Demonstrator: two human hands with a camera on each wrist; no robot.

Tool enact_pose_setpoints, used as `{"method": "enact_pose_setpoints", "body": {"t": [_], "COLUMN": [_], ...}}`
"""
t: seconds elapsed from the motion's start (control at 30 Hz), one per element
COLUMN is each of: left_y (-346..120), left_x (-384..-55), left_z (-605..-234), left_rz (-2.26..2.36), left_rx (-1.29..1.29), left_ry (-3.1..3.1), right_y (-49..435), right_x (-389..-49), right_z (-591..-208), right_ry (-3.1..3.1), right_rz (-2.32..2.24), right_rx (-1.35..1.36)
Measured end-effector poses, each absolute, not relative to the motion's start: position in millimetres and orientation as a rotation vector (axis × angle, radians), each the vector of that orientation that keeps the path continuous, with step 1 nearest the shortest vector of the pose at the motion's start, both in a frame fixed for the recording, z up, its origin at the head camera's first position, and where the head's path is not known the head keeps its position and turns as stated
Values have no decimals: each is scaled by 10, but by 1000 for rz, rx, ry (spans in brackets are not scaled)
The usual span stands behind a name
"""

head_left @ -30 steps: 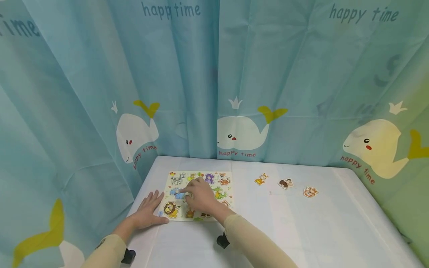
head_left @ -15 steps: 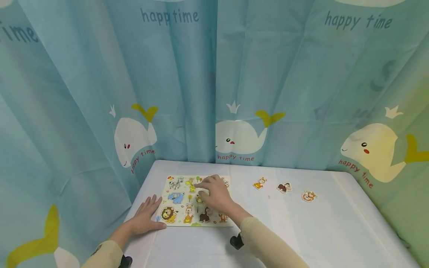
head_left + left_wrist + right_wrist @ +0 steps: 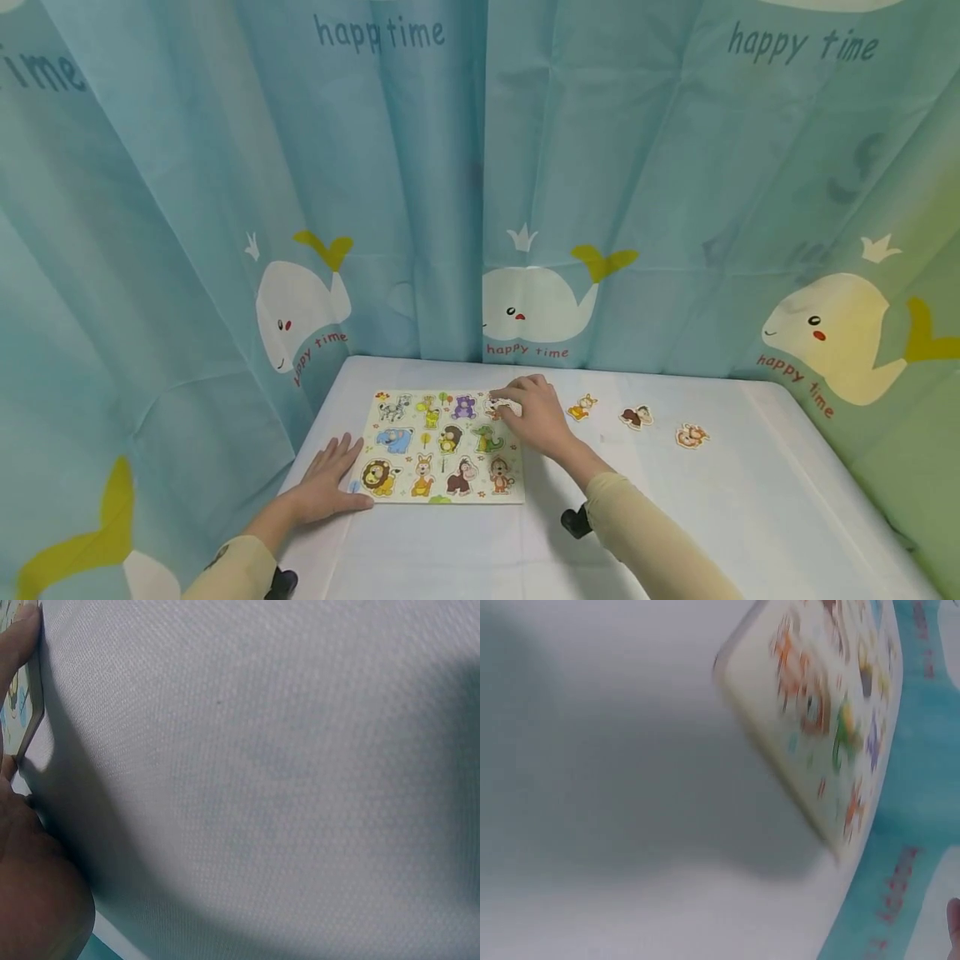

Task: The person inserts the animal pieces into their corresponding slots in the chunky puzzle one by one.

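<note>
A flat animal puzzle board [image 3: 480,492] lies on the left half of the table, with rows of cartoon animals in it. My left hand [image 3: 322,483] rests on the table with fingers spread, its thumb at the board's front left corner. In the left wrist view that thumb [image 3: 19,641] lies on the board's edge. My right hand [image 3: 540,417] is above the board's back right corner, partly covering the animal there; nothing shows between its fingers. The right wrist view is blurred and shows the board's corner [image 3: 742,697].
Three loose animal pieces lie right of the board: a kangaroo [image 3: 582,407], a dark brown ape [image 3: 636,417] and an orange-brown animal [image 3: 692,436]. A blue curtain [image 3: 420,208] with whale prints hangs behind the white-covered table [image 3: 750,508].
My right hand has moved right across the board, from beside the elephant past the giraffe to the back right corner. The left hand and the three loose pieces have stayed put.
</note>
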State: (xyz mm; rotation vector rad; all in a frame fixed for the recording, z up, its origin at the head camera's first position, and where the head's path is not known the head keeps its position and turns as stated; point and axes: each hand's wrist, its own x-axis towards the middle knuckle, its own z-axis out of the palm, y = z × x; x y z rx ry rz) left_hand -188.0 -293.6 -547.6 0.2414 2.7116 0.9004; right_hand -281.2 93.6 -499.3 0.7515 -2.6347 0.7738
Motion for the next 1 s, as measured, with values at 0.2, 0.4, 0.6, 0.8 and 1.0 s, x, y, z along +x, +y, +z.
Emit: {"method": "enact_pose_setpoints", "body": {"t": [0.2, 0.4, 0.6, 0.8, 1.0], "left_y": [-2931, -2942, -2931, -2925, -2927], "left_x": [-1889, -1892, -1889, -1886, -1902], "left_z": [-5491, -5478, -5476, -5470, -5504], "left_rz": [880, 910, 902, 889, 878], "left_rx": [226, 229, 228, 225, 208], "left_ry": [2712, 2704, 2707, 2705, 2714], "right_y": [1266, 1542, 1752, 1938, 2095], "right_x": [-2864, -2899, -2934, -2967, -3009], "right_z": [-4947, -4940, -4975, -4988, -5039], "right_ry": [-2645, -2654, -2677, -2706, -2729], "right_rz": [722, 697, 689, 740, 878], "right_rx": [664, 588, 516, 429, 281]}}
